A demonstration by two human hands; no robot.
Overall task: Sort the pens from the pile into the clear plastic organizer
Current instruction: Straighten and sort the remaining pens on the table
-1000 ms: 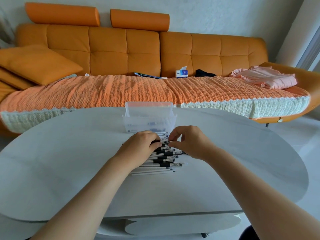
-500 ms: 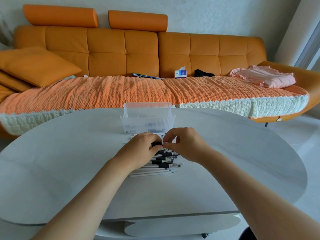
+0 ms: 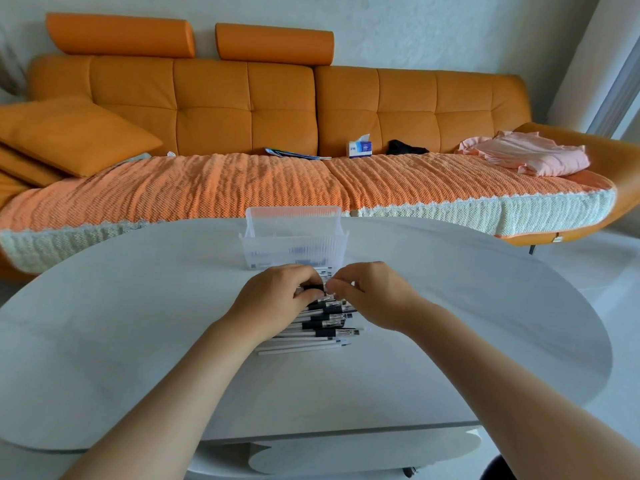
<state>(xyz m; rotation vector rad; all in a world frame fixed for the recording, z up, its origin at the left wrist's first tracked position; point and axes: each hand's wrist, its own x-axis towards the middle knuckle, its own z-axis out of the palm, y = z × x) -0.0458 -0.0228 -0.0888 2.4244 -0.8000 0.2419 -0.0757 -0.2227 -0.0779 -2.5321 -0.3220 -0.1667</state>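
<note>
1. Pens (image 3: 318, 329) lie piled on the tabletop (image 3: 138, 323), just before the organizer (image 3: 294, 245).
2. Both the left hand (image 3: 273, 299) and the right hand (image 3: 375, 296) pinch one black-gripped pen (image 3: 314, 289) at the pile's far end.
3. Lift it level, clear of its neighbours, then lower it into the organizer.

The left hand (image 3: 273, 296) and right hand (image 3: 374, 292) cover the 12 o'clock end of the pen pile (image 3: 322, 336), while the organizer (image 3: 294, 244) blurs its contents behind ribbed plastic.

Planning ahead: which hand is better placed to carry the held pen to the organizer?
Probably left: left hand grips the pen by its black section; right hand only pinches its end. The organizer sits straight ahead.
</note>
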